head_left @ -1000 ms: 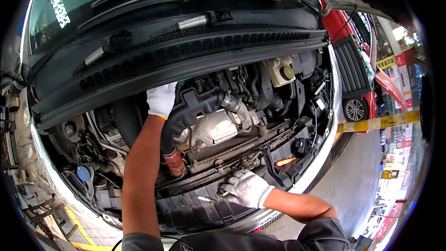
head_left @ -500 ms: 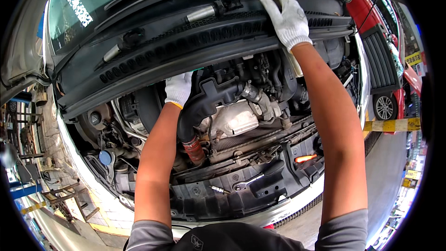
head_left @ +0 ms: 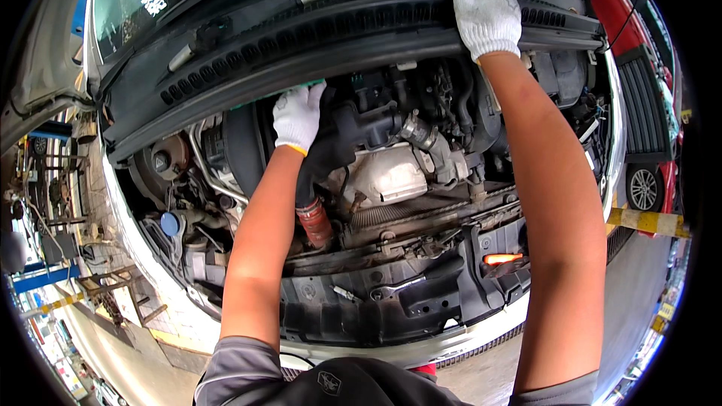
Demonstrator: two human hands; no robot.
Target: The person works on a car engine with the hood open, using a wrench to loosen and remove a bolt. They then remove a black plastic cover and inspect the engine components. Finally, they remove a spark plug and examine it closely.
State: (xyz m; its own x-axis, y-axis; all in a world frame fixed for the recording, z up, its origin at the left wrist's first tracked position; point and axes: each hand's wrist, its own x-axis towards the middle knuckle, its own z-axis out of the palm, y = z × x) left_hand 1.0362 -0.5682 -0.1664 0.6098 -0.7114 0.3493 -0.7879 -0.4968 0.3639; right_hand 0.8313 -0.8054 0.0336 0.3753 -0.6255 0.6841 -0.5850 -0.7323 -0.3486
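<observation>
A long black plastic cowl panel (head_left: 353,51) spans the engine bay below the windscreen. My left hand (head_left: 298,116), in a white knit glove, is at its lower front edge with the fingers curled against it. A thin green strip (head_left: 272,95) shows along that edge beside the fingers; the fingertips are partly hidden. My right hand (head_left: 487,13), gloved the same way, lies over the panel's right part, palm down, with the fingers stretched out toward the windscreen. Beneath the panel are a black air duct (head_left: 368,128) and a silver heat shield (head_left: 387,175).
A ratchet (head_left: 396,287) and a small metal socket piece (head_left: 346,293) lie on the front crossmember, with an orange-handled tool (head_left: 502,259) to their right. A blue-capped reservoir (head_left: 170,223) is at left. A red car (head_left: 639,45) stands at the right.
More of my left hand shows at the panel's front edge, with more of the green strip beside it. My right hand stays on the panel. The whole view has shifted slightly.
</observation>
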